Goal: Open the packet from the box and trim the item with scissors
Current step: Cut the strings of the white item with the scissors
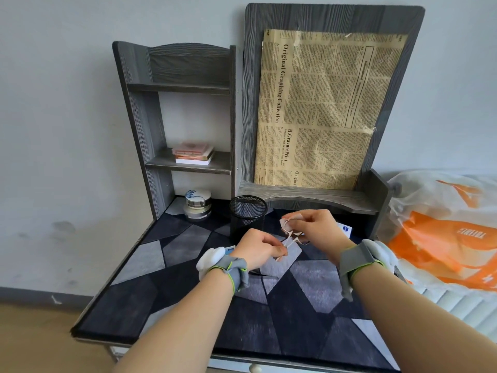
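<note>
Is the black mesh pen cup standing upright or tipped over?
Upright. The black wire-mesh pen cup stands on its base on the grey patterned desk mat, round rim facing up.

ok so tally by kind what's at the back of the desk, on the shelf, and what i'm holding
black mesh cup: 1
round tins, stacked: 2
newspaper sheet: 1
stack of pink boxes on the shelf: 1 (number within unclear)
blue and white box, partly hidden: 1
beige strip, held: 1
total: 7
</note>
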Available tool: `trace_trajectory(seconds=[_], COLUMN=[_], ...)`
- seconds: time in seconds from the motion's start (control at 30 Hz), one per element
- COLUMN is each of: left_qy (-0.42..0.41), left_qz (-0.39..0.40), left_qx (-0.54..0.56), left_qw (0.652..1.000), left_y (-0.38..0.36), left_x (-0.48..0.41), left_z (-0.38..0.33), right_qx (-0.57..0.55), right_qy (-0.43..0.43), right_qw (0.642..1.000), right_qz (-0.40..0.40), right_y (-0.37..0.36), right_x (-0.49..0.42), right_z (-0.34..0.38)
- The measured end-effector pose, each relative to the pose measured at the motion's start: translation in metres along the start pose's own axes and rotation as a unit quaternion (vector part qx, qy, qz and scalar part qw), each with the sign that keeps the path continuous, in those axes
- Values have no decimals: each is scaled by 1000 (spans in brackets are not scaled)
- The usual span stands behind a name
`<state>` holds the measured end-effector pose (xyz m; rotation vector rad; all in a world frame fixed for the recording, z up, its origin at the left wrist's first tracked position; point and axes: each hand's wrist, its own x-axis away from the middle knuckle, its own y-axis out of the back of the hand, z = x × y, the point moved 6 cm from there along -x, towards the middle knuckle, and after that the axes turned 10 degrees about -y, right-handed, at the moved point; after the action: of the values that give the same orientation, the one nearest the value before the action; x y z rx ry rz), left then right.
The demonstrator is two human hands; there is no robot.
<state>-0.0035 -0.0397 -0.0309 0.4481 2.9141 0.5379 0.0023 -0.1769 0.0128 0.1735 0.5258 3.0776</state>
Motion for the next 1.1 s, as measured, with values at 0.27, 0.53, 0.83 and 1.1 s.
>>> trace_trajectory(seconds=[0.27, 0.53, 0.83, 1.1], left_qy=[7, -1, -15, -25], left_qz=[10, 21, 37, 59], left_qx=[-9, -64, -102, -138], left_qw=[1000, 998, 994, 988], left_y=[4, 0, -6, -8], left_x=[1, 0, -1, -1], left_z=[1, -2, -3, -4], right_qx=[-133, -20, 42, 48], right_qy=[-110, -61, -68, -69], right_qw=[985, 997, 996, 994], right_qz=[12, 32, 33, 72], right_y=[-2, 1, 6, 1], right_x=[-7, -5, -6, -1], right_z=[-6, -11, -16, -17])
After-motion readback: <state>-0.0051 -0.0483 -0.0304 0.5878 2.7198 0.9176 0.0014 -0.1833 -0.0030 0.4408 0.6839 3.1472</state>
